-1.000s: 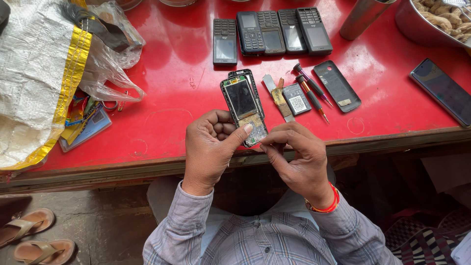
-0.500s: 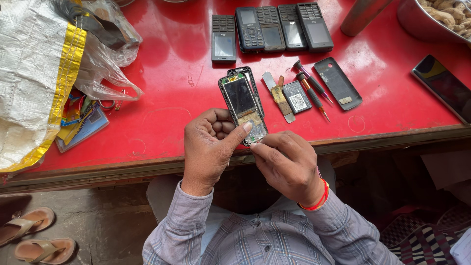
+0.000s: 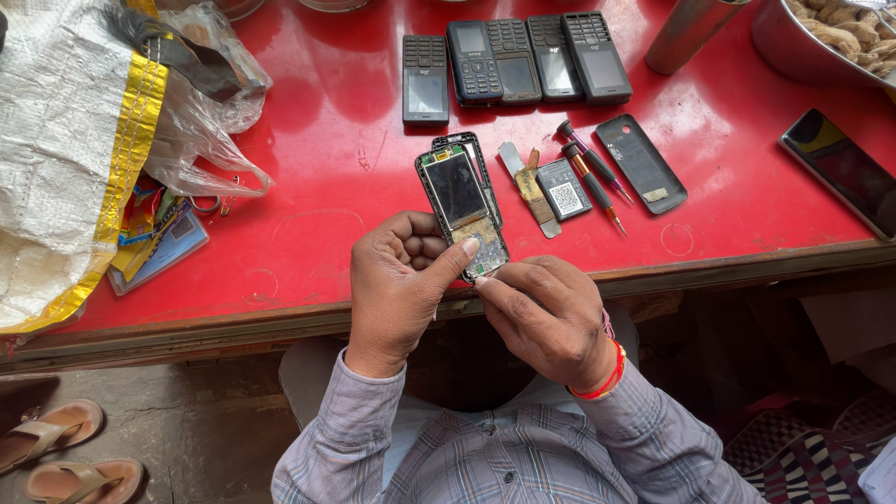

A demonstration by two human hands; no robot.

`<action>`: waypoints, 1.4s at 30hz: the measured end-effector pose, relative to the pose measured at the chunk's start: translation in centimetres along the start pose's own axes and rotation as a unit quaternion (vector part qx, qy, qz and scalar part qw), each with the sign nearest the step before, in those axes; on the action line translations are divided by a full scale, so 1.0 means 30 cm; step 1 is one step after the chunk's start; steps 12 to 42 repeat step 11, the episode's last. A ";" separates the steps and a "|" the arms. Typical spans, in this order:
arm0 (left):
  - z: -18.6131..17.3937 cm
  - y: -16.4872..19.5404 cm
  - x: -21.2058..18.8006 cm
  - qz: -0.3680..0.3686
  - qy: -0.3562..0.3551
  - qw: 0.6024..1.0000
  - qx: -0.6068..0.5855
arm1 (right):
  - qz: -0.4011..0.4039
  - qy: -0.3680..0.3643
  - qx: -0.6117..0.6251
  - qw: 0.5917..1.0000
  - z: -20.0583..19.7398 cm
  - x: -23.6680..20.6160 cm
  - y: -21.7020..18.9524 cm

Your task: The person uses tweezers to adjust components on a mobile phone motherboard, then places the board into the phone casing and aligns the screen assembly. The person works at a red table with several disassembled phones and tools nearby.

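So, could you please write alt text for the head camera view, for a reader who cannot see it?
A person's left hand holds an opened keypad phone with its circuit board bare, while the right hand picks at its lower end with the fingertips. On the red table behind lie four keypad phones, two screwdrivers, a back cover, a battery and a smartphone.

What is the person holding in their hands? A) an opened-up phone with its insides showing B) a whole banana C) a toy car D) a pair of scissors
A: the left hand grips an opened phone with its bare screen and circuit board showing, while the right hand pinches at its lower end, above the red table.
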State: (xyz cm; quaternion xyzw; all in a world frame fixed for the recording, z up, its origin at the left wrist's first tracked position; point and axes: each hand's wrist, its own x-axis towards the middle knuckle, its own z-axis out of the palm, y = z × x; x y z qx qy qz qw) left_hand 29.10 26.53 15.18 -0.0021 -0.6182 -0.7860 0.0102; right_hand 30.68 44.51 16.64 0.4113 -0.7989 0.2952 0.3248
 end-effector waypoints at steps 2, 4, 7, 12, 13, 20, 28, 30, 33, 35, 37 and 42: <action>0.002 0.001 -0.001 -0.004 0.001 1.000 0.002 | -0.007 -0.004 0.003 1.000 -0.006 0.001 0.000; 0.000 0.001 0.003 -0.005 0.000 1.000 -0.001 | -0.029 -0.018 0.006 0.999 -0.013 0.005 0.012; -0.003 -0.003 0.005 -0.006 -0.003 1.000 -0.008 | -0.038 -0.027 0.009 0.999 -0.014 0.003 0.016; -0.004 -0.013 0.000 0.000 -0.004 1.000 -0.022 | 0.031 -0.011 0.024 0.999 0.000 0.000 0.007; -0.004 -0.013 0.000 0.000 -0.004 1.000 -0.022 | 0.031 -0.011 0.024 0.999 0.000 0.000 0.007; -0.004 -0.013 0.000 0.000 -0.004 1.000 -0.022 | 0.031 -0.011 0.024 0.999 0.000 0.000 0.007; -0.004 -0.013 0.000 0.000 -0.004 1.000 -0.022 | 0.031 -0.011 0.024 0.999 0.000 0.000 0.007; -0.004 -0.013 0.000 0.000 -0.004 1.000 -0.022 | 0.031 -0.011 0.024 0.999 0.000 0.000 0.007; -0.004 -0.013 0.000 0.000 -0.004 1.000 -0.022 | 0.031 -0.011 0.024 0.999 0.000 0.000 0.007; -0.004 -0.013 0.000 0.000 -0.004 1.000 -0.022 | 0.031 -0.011 0.024 0.999 0.000 0.000 0.007; -0.004 -0.013 0.000 0.000 -0.004 1.000 -0.022 | 0.031 -0.011 0.024 0.999 0.000 0.000 0.007; -0.004 -0.013 0.000 0.000 -0.004 1.000 -0.022 | 0.031 -0.011 0.024 0.999 0.000 0.000 0.007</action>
